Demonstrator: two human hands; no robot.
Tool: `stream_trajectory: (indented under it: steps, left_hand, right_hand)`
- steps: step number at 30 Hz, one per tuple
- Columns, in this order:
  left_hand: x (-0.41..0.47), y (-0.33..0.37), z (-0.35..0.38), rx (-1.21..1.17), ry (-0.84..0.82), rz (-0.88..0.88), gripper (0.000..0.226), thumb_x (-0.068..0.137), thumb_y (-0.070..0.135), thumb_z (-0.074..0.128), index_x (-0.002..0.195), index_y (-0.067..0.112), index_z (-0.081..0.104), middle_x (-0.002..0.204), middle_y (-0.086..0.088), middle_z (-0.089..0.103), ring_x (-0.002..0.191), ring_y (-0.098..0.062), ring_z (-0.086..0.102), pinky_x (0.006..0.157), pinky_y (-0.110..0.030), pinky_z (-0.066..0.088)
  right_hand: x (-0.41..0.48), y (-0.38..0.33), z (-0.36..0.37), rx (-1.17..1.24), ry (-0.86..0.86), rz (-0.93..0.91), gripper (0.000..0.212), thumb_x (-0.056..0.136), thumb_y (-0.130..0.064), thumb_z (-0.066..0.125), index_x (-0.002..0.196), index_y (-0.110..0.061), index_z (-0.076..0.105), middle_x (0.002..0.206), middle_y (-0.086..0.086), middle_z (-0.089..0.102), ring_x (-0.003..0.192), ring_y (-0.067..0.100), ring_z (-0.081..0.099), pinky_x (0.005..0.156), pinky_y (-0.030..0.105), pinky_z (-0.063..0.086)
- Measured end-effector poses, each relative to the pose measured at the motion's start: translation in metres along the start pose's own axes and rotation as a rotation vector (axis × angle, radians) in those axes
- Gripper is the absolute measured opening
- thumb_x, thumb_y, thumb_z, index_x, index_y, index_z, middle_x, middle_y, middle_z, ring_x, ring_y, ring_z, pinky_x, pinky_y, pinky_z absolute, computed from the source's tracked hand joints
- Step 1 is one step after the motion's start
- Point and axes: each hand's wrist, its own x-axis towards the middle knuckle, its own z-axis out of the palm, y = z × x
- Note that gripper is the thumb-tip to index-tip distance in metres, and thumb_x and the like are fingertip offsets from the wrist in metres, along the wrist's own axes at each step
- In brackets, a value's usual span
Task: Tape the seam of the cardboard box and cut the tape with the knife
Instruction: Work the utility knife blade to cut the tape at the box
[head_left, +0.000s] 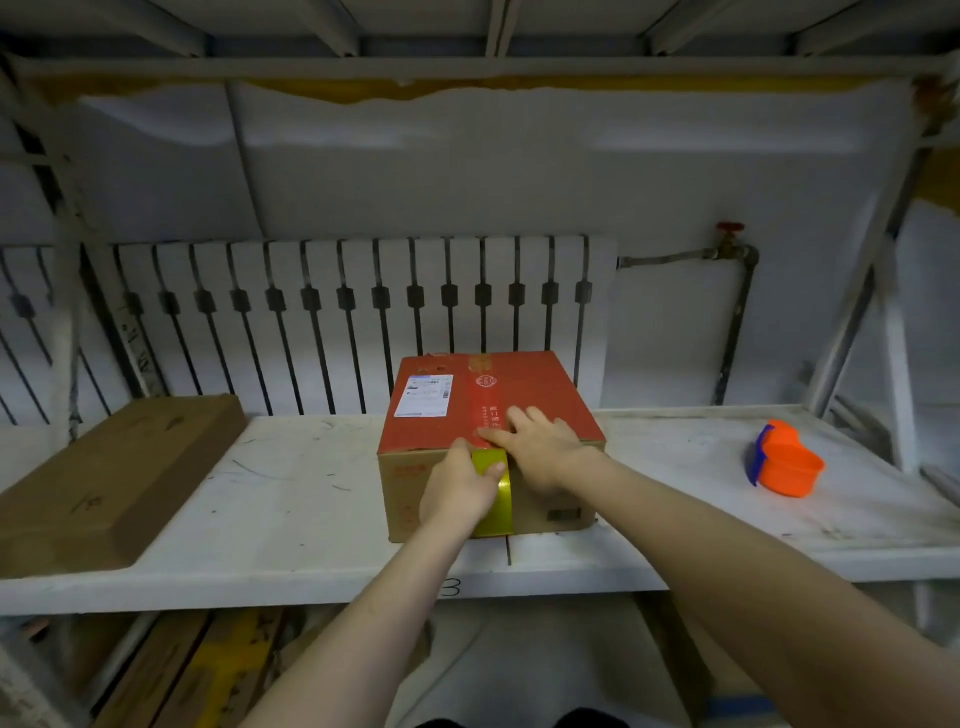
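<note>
Left hand (460, 491) presses yellow tape (493, 491) flat on the box (524, 395) front face, fingers curled on the strip; right hand (540, 449) lies open, palm down, on the top near edge at frame centre. Seam runs away from the hands toward the far edge, so tape must travel that way. Orange-blue tool (784, 460), possibly the knife, lies far right, nearer the right hand.

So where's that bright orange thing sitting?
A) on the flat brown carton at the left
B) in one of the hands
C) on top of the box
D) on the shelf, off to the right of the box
D: the orange tape dispenser rests on the white shelf, well right of the cardboard box, with neither hand touching it.
</note>
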Motion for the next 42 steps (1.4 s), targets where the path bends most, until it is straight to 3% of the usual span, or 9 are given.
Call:
stream_trajectory:
  steps: [6, 12, 18, 22, 27, 32, 35, 38, 42]
  left_hand:
    - [0.008, 0.016, -0.014, 0.141, -0.067, -0.042, 0.042, 0.084, 0.037, 0.064, 0.12, 0.019, 0.051, 0.122, -0.002, 0.06, 0.11, -0.024, 0.057, 0.08, -0.031, 0.045]
    - [0.032, 0.056, -0.015, 0.238, 0.008, 0.052, 0.045, 0.083, 0.033, 0.065, 0.123, 0.018, 0.051, 0.122, -0.002, 0.057, 0.113, -0.023, 0.055, 0.086, -0.033, 0.046]
    - [0.05, 0.077, 0.029, 0.386, -0.056, 0.141, 0.027, 0.084, 0.034, 0.063, 0.108, 0.022, 0.063, 0.118, -0.002, 0.062, 0.109, -0.023, 0.057, 0.086, -0.033, 0.048]
    - [0.063, 0.082, 0.051, 0.478, -0.067, 0.225, 0.023, 0.085, 0.03, 0.062, 0.105, 0.021, 0.066, 0.115, -0.001, 0.063, 0.106, -0.022, 0.058, 0.083, -0.033, 0.05]
    - [0.078, 0.083, 0.061, 0.53, -0.034, 0.254, 0.019, 0.084, 0.027, 0.061, 0.101, 0.021, 0.066, 0.115, -0.004, 0.06, 0.106, -0.025, 0.058, 0.087, -0.039, 0.053]
    - [0.085, 0.078, 0.067, 0.553, -0.02, 0.266, 0.02, 0.085, 0.029, 0.06, 0.104, 0.023, 0.065, 0.115, -0.004, 0.058, 0.107, -0.025, 0.056, 0.089, -0.04, 0.052]
    - [0.085, 0.081, 0.067, 0.539, -0.032, 0.237, 0.019, 0.084, 0.029, 0.061, 0.102, 0.024, 0.065, 0.115, -0.003, 0.059, 0.106, -0.025, 0.057, 0.088, -0.04, 0.052]
    - [0.081, 0.087, 0.066, 0.468, -0.03, 0.234, 0.019, 0.084, 0.028, 0.062, 0.102, 0.023, 0.066, 0.117, -0.002, 0.06, 0.106, -0.022, 0.058, 0.083, -0.032, 0.051]
    - [0.072, 0.102, 0.062, 0.128, -0.044, 0.197, 0.022, 0.087, 0.026, 0.062, 0.108, 0.017, 0.064, 0.114, -0.001, 0.063, 0.104, -0.018, 0.057, 0.085, -0.028, 0.044]
  right_hand:
    - [0.008, 0.018, -0.001, 0.032, 0.078, -0.02, 0.054, 0.091, -0.023, 0.052, 0.141, -0.032, 0.034, 0.139, 0.003, 0.038, 0.129, 0.025, 0.035, 0.107, 0.05, 0.03]
    - [-0.007, 0.07, 0.015, 0.402, 0.444, 0.228, 0.025, 0.087, -0.011, 0.052, 0.102, -0.022, 0.069, 0.11, -0.001, 0.059, 0.097, 0.019, 0.058, 0.082, 0.038, 0.052]
    - [-0.012, 0.131, 0.077, 0.615, 0.32, 0.622, 0.032, 0.086, -0.007, 0.045, 0.107, -0.02, 0.064, 0.11, 0.0, 0.066, 0.092, 0.021, 0.063, 0.072, 0.034, 0.054]
    - [-0.002, 0.145, 0.12, 0.576, 0.119, 0.683, 0.018, 0.093, -0.019, 0.039, 0.092, -0.012, 0.055, 0.084, 0.004, 0.062, 0.065, 0.018, 0.058, 0.053, 0.027, 0.044]
    - [0.018, 0.145, 0.154, 0.574, 0.025, 0.702, 0.029, 0.085, -0.043, 0.06, 0.085, -0.017, 0.048, 0.084, 0.003, 0.058, 0.075, 0.022, 0.061, 0.06, 0.03, 0.047]
    - [0.028, 0.145, 0.162, 0.621, -0.022, 0.685, 0.026, 0.079, -0.035, 0.066, 0.073, -0.018, 0.048, 0.074, 0.001, 0.058, 0.071, 0.019, 0.065, 0.056, 0.027, 0.052]
    - [0.023, 0.148, 0.15, 0.801, 0.057, 0.739, 0.018, 0.082, -0.021, 0.06, 0.081, -0.009, 0.047, 0.079, 0.005, 0.053, 0.059, 0.017, 0.053, 0.046, 0.025, 0.04]
    - [0.009, 0.153, 0.124, 1.042, 0.189, 0.778, 0.024, 0.089, -0.012, 0.052, 0.107, -0.002, 0.039, 0.086, 0.009, 0.049, 0.07, 0.024, 0.052, 0.052, 0.028, 0.04]
    - [-0.016, 0.145, 0.065, 1.321, 0.443, 0.458, 0.017, 0.09, -0.013, 0.054, 0.101, -0.002, 0.047, 0.084, 0.018, 0.06, 0.059, 0.022, 0.061, 0.051, 0.028, 0.051]
